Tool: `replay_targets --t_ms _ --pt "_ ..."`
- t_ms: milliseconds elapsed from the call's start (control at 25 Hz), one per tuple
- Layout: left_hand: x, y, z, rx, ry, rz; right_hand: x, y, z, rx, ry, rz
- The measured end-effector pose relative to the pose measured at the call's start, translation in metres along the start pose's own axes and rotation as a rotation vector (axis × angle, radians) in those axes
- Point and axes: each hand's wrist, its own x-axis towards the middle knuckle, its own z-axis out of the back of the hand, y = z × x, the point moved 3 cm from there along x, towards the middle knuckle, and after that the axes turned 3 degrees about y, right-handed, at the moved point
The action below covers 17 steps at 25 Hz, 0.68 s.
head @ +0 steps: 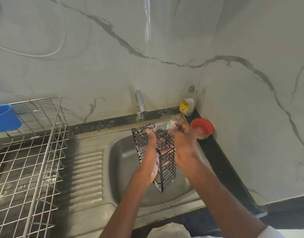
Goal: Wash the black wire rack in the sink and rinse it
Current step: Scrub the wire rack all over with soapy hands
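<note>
Your left hand [152, 143] grips the black rack [166, 162], tilted over the sink [123, 162]. Your right hand [182, 136] pinches a sponge [172, 125]. Soapy wires could slip from that one-handed hold.

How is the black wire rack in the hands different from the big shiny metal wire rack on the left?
The black wire rack is small and dark; the silver wire dish rack is much larger and shiny. The black one is held tilted over the steel sink by the left hand, with soap foam on it; the silver one stands on the counter. Both are open wire grids.
</note>
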Motion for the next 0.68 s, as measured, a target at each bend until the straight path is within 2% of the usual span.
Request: replay_targets --t_ms 80,160,280,360,400,520,560,640,680 --pt "-0.001 0.004 0.008 -0.052 0.015 -0.002 0.004 0.002 -0.007 0.068 0.035 -0.063" --pt "-0.002 0.003 0.015 -0.149 0.002 -0.030 0.001 0.007 -0.005 -0.001 0.085 0.016" --pt "-0.002 -0.006 0.020 -0.292 -0.014 -0.079 -0.025 0.014 -0.002 -0.517 0.147 0.543" --pt "-0.005 -0.010 0.015 -0.362 0.008 -0.062 -0.041 0.002 -0.002 -0.731 0.225 0.832" --pt "-0.007 -0.009 0.013 -0.367 0.022 -0.043 -0.041 -0.002 0.000 -0.770 0.224 0.870" --pt "-0.007 -0.004 0.008 -0.307 0.055 -0.030 -0.023 0.005 0.009 -0.769 0.073 0.714" --pt "-0.007 -0.002 0.008 -0.302 0.056 -0.030 -0.024 0.006 0.008 -0.821 0.106 0.762" --pt "-0.007 -0.001 0.005 -0.328 0.049 -0.021 -0.036 -0.001 0.003 -0.907 0.284 0.933" --pt "-0.007 -0.003 0.001 -0.344 0.074 -0.018 -0.038 -0.001 0.003 -0.886 0.301 0.922"
